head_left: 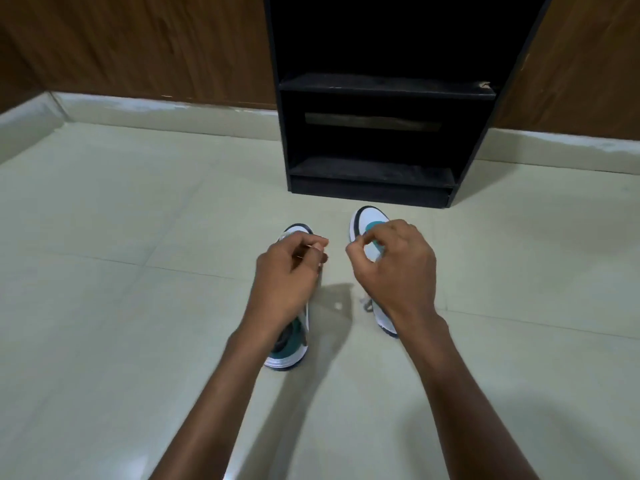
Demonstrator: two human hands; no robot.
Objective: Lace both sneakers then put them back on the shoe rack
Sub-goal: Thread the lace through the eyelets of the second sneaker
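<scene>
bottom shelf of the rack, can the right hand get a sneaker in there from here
Probably yes: the bottom shelf looks bare and open-fronted, with only clear floor between it and the right hand.

Single view only, from a head-worn wide-angle camera. It looks forward and steeply down along both bare forearms, which enter from the bottom edge. The floor (138, 237) fills most of the frame. The left hand (287, 271) and right hand (398, 268) sit near centre, at close range. The shoe rack (384, 133) stands farther ahead, top cropped. Straight edges bow near the borders.
</scene>
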